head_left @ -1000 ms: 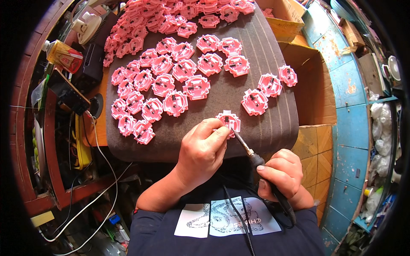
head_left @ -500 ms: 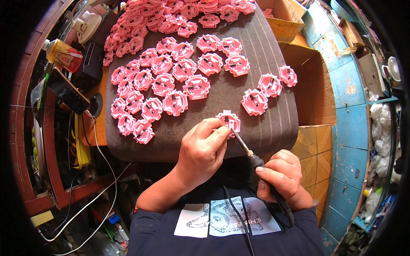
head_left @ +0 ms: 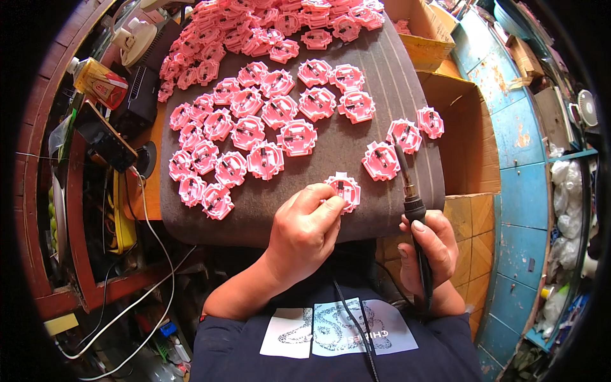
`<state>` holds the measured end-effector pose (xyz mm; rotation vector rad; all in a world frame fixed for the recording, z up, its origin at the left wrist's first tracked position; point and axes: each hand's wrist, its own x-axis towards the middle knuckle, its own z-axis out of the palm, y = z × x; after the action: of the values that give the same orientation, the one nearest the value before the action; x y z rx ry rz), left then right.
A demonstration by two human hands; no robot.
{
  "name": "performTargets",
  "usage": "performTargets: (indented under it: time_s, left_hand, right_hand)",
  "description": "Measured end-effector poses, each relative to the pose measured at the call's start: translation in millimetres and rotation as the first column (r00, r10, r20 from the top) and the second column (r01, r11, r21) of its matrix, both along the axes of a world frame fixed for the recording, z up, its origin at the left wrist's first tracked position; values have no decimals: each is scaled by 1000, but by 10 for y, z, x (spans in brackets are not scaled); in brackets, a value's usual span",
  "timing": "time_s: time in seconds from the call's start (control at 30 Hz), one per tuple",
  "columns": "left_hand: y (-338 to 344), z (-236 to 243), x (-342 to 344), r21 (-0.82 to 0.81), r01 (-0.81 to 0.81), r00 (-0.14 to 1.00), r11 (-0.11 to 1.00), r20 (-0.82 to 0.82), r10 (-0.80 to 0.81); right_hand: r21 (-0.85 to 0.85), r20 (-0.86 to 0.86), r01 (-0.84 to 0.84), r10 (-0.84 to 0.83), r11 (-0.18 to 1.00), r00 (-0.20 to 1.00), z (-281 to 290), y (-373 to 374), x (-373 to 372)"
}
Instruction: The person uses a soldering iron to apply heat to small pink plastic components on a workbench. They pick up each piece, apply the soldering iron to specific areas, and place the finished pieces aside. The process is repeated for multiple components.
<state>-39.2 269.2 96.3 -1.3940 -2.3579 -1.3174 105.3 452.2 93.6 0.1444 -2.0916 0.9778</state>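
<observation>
My left hand (head_left: 305, 232) has its fingers pinched at the left edge of a pink plastic piece (head_left: 349, 184) with small dark parts inside; exactly what the fingertips grip is hidden. My right hand (head_left: 436, 248) holds a soldering iron (head_left: 414, 211) by its black handle, tilted upward, its tip over or near another pink piece (head_left: 412, 135) to the right; whether they touch I cannot tell. Several similar pieces (head_left: 297, 137) lie in a loose group on the dark striped mat (head_left: 382, 216).
A dense pile of pink pieces (head_left: 261, 38) covers the far end. Cardboard boxes (head_left: 468, 134) stand at the right beside a blue tiled surface (head_left: 522, 242). A bottle (head_left: 102, 83), a phone (head_left: 104, 134), white cables (head_left: 159, 232) and clutter are at the left.
My right hand has raised the soldering iron and swung its tip away from the piece by my left hand, up to the right. The scene sits slightly lower in the picture.
</observation>
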Motion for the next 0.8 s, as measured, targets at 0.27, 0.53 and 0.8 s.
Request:
performTargets:
  time_s: [0.27, 0.53, 0.8]
  left_hand:
    - [4, 10, 0, 1, -5, 1000, 1000, -13, 5]
    - [11, 4, -5, 11, 2, 1000, 1000, -4, -2]
    - [12, -1, -9, 17, 3, 1000, 1000, 1, -3]
  right_hand:
    - [-7, 15, -95, 95, 995, 995, -143, -45, -180]
    - [-4, 84, -58, 58, 998, 995, -246, -157, -444]
    - [109, 125, -84, 70, 990, 990, -192, -151, -583]
